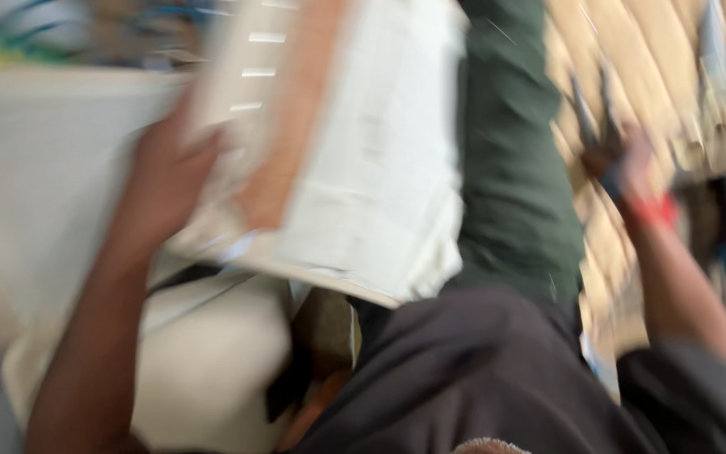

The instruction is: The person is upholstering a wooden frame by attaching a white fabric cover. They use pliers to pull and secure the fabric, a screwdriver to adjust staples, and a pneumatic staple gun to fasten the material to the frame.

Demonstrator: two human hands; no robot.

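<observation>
Left hand (165, 172) grips the white package (355, 160) by its left edge — long axis running near to far; right hand (623, 164), well apart, too blurred to tell.

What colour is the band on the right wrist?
Red, though blurred; the wristband sits just below the right hand in the head view.

a blurred white box (355, 160) with a brown tape strip (291, 118) sits upper centre, gripped by the left hand (165, 172).
</observation>
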